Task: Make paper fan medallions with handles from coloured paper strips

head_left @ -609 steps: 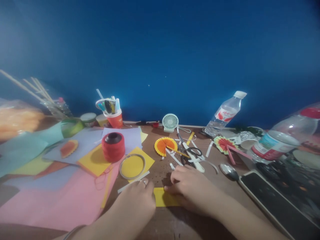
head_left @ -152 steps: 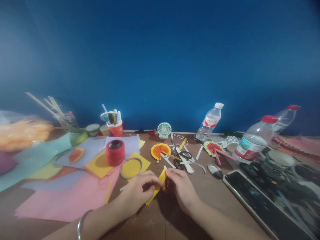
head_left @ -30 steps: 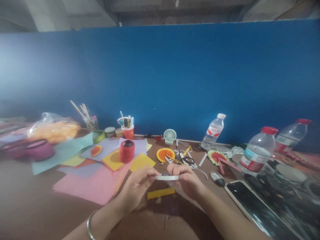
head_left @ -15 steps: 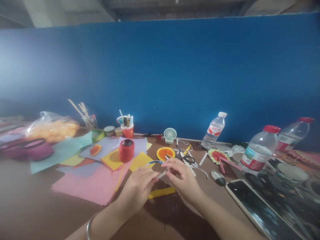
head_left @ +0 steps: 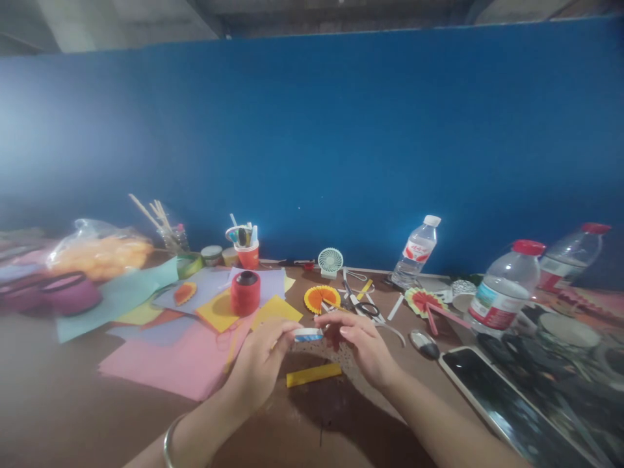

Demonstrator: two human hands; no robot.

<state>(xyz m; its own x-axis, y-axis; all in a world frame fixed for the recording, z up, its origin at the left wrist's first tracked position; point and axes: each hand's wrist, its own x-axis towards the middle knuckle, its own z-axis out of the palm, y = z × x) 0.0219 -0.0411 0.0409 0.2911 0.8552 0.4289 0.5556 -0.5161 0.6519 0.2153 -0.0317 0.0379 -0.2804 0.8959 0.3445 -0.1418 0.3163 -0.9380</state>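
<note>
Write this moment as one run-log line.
left hand: holds white-and-blue band; right hand: at band's right end, contact unclear; yellow strip: on table, nearer wearer; orange paper fan: beyond band

Brown table (head_left: 53, 403) with yellow strip (head_left: 314, 375), pink paper (head_left: 163, 367), phone (head_left: 502, 403), small fan (head_left: 331, 260).

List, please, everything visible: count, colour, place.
Folded paper strip: one, yellow, front centre
Curved band: one, white-blue, left fingers
Thread spool: one, red, on sheets
Paper sheets: many, multicoloured, left
Pleated paper disc: one, orange-yellow, centre
Labelled plastic bottles: three, clear, right
Mini fan: one, mint, back centre
Filled cup: one, red-white, back left
Plastic bag: one, clear, far left
Phone: one, black, front right
Wall: one, blue, behind
Other small items: uncounted, mixed, around, partly blurred
Left hand: one, bare, holding band
Right hand: one, bare, centre
</note>
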